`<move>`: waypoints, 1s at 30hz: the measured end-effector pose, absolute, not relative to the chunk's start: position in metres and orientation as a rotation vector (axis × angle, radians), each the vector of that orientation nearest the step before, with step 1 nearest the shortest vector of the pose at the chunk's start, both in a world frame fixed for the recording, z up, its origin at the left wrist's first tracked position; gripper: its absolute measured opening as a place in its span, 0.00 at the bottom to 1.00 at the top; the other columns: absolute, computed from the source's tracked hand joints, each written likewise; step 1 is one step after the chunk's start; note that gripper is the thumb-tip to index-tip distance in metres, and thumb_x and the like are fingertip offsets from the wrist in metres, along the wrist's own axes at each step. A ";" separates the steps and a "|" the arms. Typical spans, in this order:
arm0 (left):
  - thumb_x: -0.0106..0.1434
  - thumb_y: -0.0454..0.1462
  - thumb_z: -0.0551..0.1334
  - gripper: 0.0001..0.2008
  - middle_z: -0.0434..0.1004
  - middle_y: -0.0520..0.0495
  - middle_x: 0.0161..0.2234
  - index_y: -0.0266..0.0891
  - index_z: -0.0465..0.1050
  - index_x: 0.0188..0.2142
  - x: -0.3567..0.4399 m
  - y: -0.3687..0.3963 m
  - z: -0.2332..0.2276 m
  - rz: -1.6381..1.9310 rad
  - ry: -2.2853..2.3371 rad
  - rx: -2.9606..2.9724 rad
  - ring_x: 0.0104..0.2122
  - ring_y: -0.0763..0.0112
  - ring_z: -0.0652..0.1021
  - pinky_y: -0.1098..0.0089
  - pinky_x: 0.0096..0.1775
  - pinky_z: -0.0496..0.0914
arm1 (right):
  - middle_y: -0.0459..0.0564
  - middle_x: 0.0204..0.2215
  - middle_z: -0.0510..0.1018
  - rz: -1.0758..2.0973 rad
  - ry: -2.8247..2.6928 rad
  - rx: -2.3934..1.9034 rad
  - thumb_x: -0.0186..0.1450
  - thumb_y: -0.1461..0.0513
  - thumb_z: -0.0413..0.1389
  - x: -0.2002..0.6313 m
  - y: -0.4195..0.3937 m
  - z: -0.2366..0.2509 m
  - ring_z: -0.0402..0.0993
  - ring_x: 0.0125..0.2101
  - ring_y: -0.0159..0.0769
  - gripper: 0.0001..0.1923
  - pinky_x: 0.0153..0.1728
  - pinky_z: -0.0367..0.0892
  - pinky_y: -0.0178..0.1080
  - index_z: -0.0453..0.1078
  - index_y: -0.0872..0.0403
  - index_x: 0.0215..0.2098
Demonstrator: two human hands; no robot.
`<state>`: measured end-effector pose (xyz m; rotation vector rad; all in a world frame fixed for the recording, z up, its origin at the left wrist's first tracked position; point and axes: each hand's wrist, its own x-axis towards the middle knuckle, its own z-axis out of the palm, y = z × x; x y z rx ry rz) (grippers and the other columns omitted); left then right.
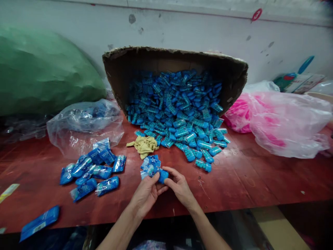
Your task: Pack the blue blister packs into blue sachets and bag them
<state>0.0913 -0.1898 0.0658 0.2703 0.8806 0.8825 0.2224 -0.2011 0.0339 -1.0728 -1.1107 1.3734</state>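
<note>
My left hand [146, 193] is closed around a small bead-filled bottle [163, 176] with a blue end, near the front of the red table. My right hand [181, 189] pinches the same bottle's blue end with thumb and fingers. Just beyond my fingers lie printed blue plastic packets [151, 161]; whether one is around the bottle I cannot tell. Farther off, a heap of similar clear bottles with blue beads [179, 114] spills from a cardboard box [114, 74] on its side. To the left sit several filled blue packets [100, 172].
A crumpled yellow cloth [144, 146] lies between box and hands. Clear plastic bags [70, 128] and a big green sack [47, 73] stand left. A bag with pink contents [286, 121] is at right. One flat blue packet [40, 222] overlaps the table's [247, 177] front edge.
</note>
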 end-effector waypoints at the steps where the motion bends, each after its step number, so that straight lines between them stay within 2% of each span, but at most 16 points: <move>1: 0.55 0.32 0.61 0.06 0.79 0.48 0.31 0.36 0.69 0.34 0.090 -0.189 0.066 0.877 0.881 0.276 0.29 0.69 0.79 0.67 0.35 0.72 | 0.46 0.41 0.75 1.373 -1.095 -1.074 0.56 0.65 0.56 0.222 -0.201 0.033 0.70 0.42 0.37 0.18 0.45 0.63 0.40 0.69 0.50 0.45; 6: 0.56 0.36 0.60 0.06 0.78 0.49 0.28 0.37 0.68 0.33 0.088 -0.187 0.065 0.856 0.938 0.315 0.28 0.69 0.78 0.66 0.34 0.73 | 0.46 0.39 0.75 1.227 -1.191 -1.113 0.55 0.65 0.58 0.219 -0.205 0.038 0.69 0.41 0.37 0.16 0.45 0.62 0.39 0.71 0.50 0.42; 9: 0.56 0.34 0.60 0.04 0.77 0.49 0.27 0.35 0.69 0.32 0.087 -0.185 0.065 0.837 0.934 0.352 0.29 0.71 0.78 0.68 0.34 0.72 | 0.46 0.36 0.73 1.125 -1.290 -1.120 0.55 0.65 0.59 0.217 -0.208 0.042 0.68 0.39 0.36 0.15 0.43 0.62 0.38 0.71 0.49 0.41; 13: 0.57 0.34 0.60 0.06 0.78 0.46 0.29 0.34 0.71 0.34 0.080 -0.183 0.058 0.756 0.784 0.348 0.30 0.71 0.78 0.70 0.34 0.72 | 0.45 0.37 0.68 1.205 -1.211 -1.039 0.53 0.67 0.59 0.217 -0.207 0.039 0.67 0.38 0.35 0.20 0.39 0.64 0.35 0.69 0.47 0.43; 16: 0.56 0.34 0.60 0.09 0.79 0.46 0.33 0.35 0.71 0.38 0.076 -0.185 0.051 0.734 0.725 0.324 0.30 0.69 0.78 0.67 0.35 0.72 | 0.45 0.38 0.65 1.258 -1.199 -0.987 0.52 0.68 0.58 0.219 -0.204 0.035 0.65 0.41 0.35 0.23 0.41 0.63 0.35 0.67 0.45 0.46; 18: 0.55 0.33 0.61 0.09 0.79 0.47 0.34 0.36 0.71 0.37 0.077 -0.188 0.049 0.753 0.751 0.313 0.30 0.68 0.78 0.65 0.36 0.72 | 0.45 0.38 0.65 1.239 -1.243 -0.993 0.54 0.68 0.57 0.220 -0.204 0.034 0.64 0.41 0.34 0.22 0.42 0.62 0.36 0.67 0.44 0.46; 24: 0.55 0.35 0.61 0.07 0.79 0.47 0.32 0.36 0.71 0.35 0.093 -0.198 0.051 0.875 0.899 0.222 0.30 0.68 0.79 0.67 0.34 0.73 | 0.45 0.34 0.66 1.047 -1.393 -1.088 0.59 0.63 0.56 0.222 -0.205 0.030 0.64 0.35 0.33 0.20 0.38 0.62 0.35 0.64 0.44 0.50; 30: 0.58 0.38 0.58 0.08 0.79 0.45 0.29 0.36 0.69 0.35 0.102 -0.200 0.057 0.854 0.955 0.172 0.29 0.68 0.79 0.69 0.32 0.72 | 0.47 0.35 0.67 0.957 -1.488 -1.126 0.61 0.61 0.53 0.220 -0.205 0.034 0.66 0.36 0.35 0.14 0.37 0.63 0.37 0.68 0.48 0.45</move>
